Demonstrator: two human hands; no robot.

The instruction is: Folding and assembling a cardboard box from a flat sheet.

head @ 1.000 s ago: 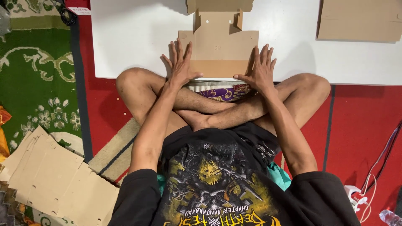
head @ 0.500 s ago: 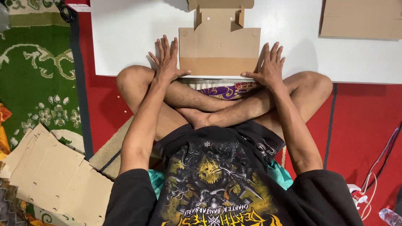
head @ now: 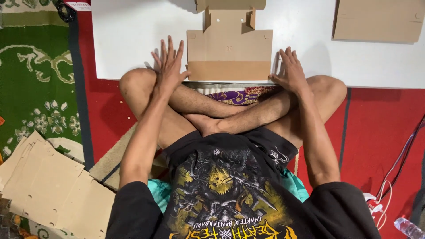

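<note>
Two open hands, left hand (head: 167, 66) and right hand (head: 291, 71), flank a flat brown die-cut cardboard box blank (head: 229, 48) at the white table's (head: 133, 40) near edge, gripping nothing; bottom flap folded, box otherwise unassembled.

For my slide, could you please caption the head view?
Seated cross-legged, left hand and right hand flank a flat brown die-cut cardboard blank on a white board.

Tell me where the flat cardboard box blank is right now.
Head view, top centre: the cardboard box blank lies on the white board, between the left hand and right hand.
</note>
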